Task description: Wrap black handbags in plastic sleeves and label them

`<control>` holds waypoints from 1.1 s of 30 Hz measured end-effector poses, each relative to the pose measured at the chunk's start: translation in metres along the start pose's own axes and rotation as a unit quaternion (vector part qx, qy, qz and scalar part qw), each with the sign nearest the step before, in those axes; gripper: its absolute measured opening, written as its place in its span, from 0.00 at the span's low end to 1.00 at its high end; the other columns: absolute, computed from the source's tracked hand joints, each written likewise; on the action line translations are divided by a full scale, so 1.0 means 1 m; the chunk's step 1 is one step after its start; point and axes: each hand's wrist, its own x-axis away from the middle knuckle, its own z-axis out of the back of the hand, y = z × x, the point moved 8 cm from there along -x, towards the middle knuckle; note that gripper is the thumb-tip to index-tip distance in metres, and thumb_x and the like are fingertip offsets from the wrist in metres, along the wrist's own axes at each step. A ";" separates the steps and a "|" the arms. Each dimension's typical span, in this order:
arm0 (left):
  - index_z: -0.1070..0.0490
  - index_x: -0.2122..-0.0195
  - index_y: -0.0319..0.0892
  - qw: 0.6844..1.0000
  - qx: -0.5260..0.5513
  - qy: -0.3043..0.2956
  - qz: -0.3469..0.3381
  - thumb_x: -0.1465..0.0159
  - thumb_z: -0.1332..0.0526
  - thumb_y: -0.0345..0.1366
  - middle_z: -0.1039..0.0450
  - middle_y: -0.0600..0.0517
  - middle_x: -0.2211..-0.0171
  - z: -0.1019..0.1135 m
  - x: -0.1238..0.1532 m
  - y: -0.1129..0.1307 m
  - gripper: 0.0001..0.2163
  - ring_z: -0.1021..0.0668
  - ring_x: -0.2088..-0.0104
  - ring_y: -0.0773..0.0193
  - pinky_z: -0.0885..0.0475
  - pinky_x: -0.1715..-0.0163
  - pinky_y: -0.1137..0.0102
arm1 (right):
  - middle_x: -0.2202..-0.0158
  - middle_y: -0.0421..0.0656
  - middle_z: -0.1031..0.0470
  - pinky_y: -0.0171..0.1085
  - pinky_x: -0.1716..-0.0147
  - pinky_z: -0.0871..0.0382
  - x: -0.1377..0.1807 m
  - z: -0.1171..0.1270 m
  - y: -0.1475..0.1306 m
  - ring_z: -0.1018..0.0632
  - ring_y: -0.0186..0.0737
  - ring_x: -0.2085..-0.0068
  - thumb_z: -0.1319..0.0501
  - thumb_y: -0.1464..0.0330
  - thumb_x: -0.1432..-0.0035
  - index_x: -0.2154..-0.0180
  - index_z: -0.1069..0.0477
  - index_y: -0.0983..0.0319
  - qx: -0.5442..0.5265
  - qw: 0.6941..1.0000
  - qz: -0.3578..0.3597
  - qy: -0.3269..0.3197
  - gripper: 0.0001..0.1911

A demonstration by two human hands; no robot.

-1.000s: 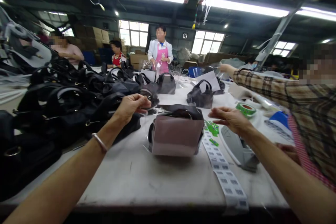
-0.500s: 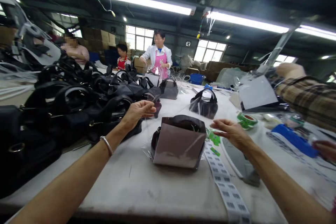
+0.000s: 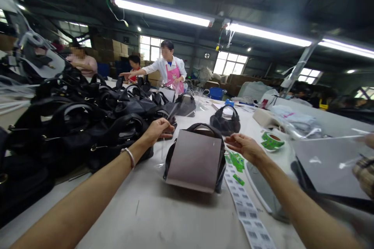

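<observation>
A black handbag (image 3: 221,163) stands before me inside a clear plastic bag (image 3: 193,181), with a flat grey sheet (image 3: 194,155) against its near face. The handbag's bottom leans slightly toward me, with a shadow under it; I cannot tell whether it touches the table. My left hand (image 3: 159,130), a bangle on its wrist, is closed in a pinch on the plastic at the upper left. At the upper right, my right hand (image 3: 242,146) pinches the plastic's other side. The film's upper edge is hard to make out.
Many black handbags (image 3: 117,124) crowd the left side. Another handbag (image 3: 224,120) stands beyond. A strip of labels (image 3: 244,204), green tags (image 3: 236,161) and a green tape roll (image 3: 272,141) lie to the right. A co-worker's hand (image 3: 365,171) holds a wrapped item at the right edge.
The wrapped handbag has shifted slightly left and tilted, its lower edge nearer me. My right hand has moved slightly left. The co-worker in the pink apron now stretches an arm out to the left.
</observation>
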 end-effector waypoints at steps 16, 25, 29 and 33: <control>0.23 0.70 0.41 0.972 -0.174 -0.146 -0.067 0.39 0.33 0.41 0.20 0.51 0.70 0.019 0.132 -0.071 0.08 0.19 0.66 0.61 0.26 0.61 0.71 | 0.73 0.40 0.25 0.38 0.65 0.29 0.083 -0.030 0.072 0.25 0.40 0.69 0.38 0.58 0.40 0.74 0.28 0.57 0.345 0.897 0.231 -0.151 0.13; 0.26 0.62 0.42 0.879 -0.387 -0.232 -0.156 0.29 0.47 0.36 0.21 0.50 0.67 0.000 0.186 -0.086 0.10 0.19 0.66 0.63 0.27 0.64 0.74 | 0.70 0.43 0.22 0.40 0.64 0.27 0.108 -0.015 0.107 0.22 0.44 0.67 0.44 0.59 0.37 0.68 0.27 0.56 0.442 0.841 0.263 -0.169 0.12; 0.26 0.60 0.45 0.886 -0.374 -0.206 -0.180 0.29 0.47 0.37 0.19 0.51 0.63 0.001 0.197 -0.090 0.10 0.17 0.63 0.62 0.24 0.60 0.74 | 0.64 0.43 0.19 0.41 0.61 0.24 0.104 0.002 0.120 0.18 0.47 0.62 0.45 0.55 0.38 0.63 0.26 0.55 0.429 0.868 0.216 -0.124 0.14; 0.37 0.38 0.54 0.890 -0.350 -0.166 -0.240 0.29 0.47 0.37 0.18 0.53 0.56 0.004 0.202 -0.096 0.18 0.16 0.60 0.63 0.23 0.59 0.77 | 0.64 0.43 0.19 0.41 0.62 0.23 0.096 0.012 0.134 0.18 0.50 0.62 0.44 0.51 0.40 0.62 0.24 0.53 0.408 0.892 0.161 -0.110 0.17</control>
